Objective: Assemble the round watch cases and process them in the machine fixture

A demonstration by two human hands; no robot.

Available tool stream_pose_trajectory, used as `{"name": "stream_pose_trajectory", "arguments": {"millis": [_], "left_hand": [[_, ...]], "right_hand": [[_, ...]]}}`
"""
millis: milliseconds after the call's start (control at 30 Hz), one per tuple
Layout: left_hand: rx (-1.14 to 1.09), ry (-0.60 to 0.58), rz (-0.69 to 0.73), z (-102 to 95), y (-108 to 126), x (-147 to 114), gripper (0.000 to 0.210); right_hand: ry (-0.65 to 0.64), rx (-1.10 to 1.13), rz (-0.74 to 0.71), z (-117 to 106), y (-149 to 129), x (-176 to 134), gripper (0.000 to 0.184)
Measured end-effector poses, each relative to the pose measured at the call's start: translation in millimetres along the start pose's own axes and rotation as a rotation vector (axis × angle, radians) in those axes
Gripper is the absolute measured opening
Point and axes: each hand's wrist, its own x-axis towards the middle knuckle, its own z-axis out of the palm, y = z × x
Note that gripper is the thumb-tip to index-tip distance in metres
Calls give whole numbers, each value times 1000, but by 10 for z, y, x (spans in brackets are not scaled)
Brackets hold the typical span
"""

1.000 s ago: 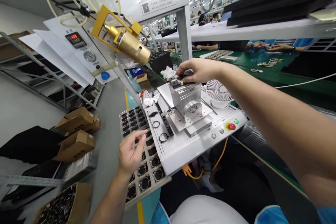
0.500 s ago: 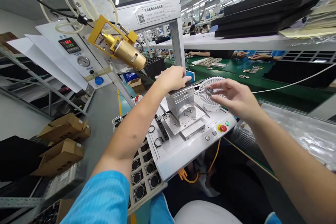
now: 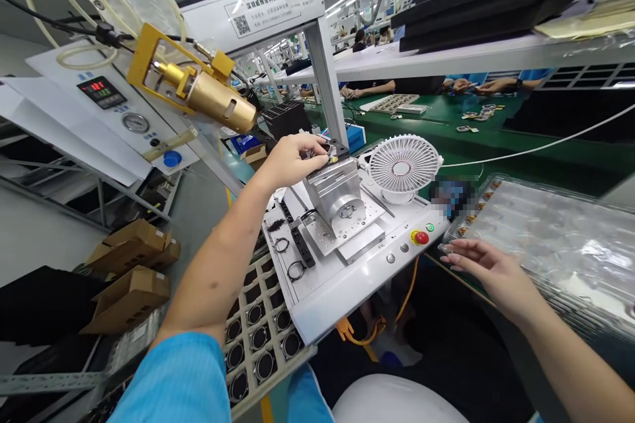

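Note:
My left hand [image 3: 297, 157] is on top of a silver metal fixture block [image 3: 333, 192]. Its thumb and fingers close round a small dark, round-edged part [image 3: 326, 147], mostly covered by the fingers. The block has a round disc on its front and stands on a metal plate on the white machine bed [image 3: 317, 307]. My right hand [image 3: 489, 271] is low on the right, beside the front corner of a clear plastic tray [image 3: 550, 231]. Its thumb and fingertips are pinched together; a small greyish bit shows at the tips, too small to name.
A white fan [image 3: 403, 165] stands behind the red stop button [image 3: 421, 237]. A gold dispenser head [image 3: 218, 99] hangs at upper left. Below the bed's left side, a tray [image 3: 278, 360] holds round watch-like pieces. Other people's hands [image 3: 476, 86] work across the green bench.
My right hand has moved from in front of the fan down and right to the clear tray's corner. My left hand remains at the fixture top, with its fingers now lower round the dark part.

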Motion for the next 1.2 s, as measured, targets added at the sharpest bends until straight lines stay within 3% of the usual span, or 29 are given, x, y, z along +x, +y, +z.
{"name": "stream_pose_trajectory", "arguments": {"millis": [167, 300, 433, 533, 600, 700, 800, 967, 1033, 1100, 1200], "left_hand": [[10, 10, -59, -44, 104, 133, 15], [148, 58, -83, -97, 149, 156, 23], [299, -12, -167, -65, 234, 80, 31], [292, -56, -103, -7, 262, -66, 37], [284, -82, -35, 40, 230, -185, 50], [295, -99, 10, 113, 149, -323, 84], [330, -106, 2, 153, 126, -341, 96], [295, -161, -10, 54, 124, -280, 95], [214, -114, 19, 53, 77, -393, 89], [115, 41, 51, 168, 35, -642, 82], [-121, 328, 78, 600, 43, -1194, 66]], "right_hand": [[-40, 35, 14, 3, 122, -52, 73], [-40, 33, 17, -46, 120, -96, 75], [-36, -19, 19, -83, 148, -114, 77], [-50, -44, 9, -99, 236, -102, 75], [-64, -55, -13, -101, 317, -70, 72], [-96, -97, -55, -76, 413, 37, 70], [-141, -273, -102, 1, 409, 203, 82], [-213, -833, -151, 197, 261, 395, 95], [-230, -957, -158, 253, 241, 386, 96], [-230, -1008, -166, 286, 260, 342, 95], [-211, -1022, -179, 311, 326, 277, 93]]}}
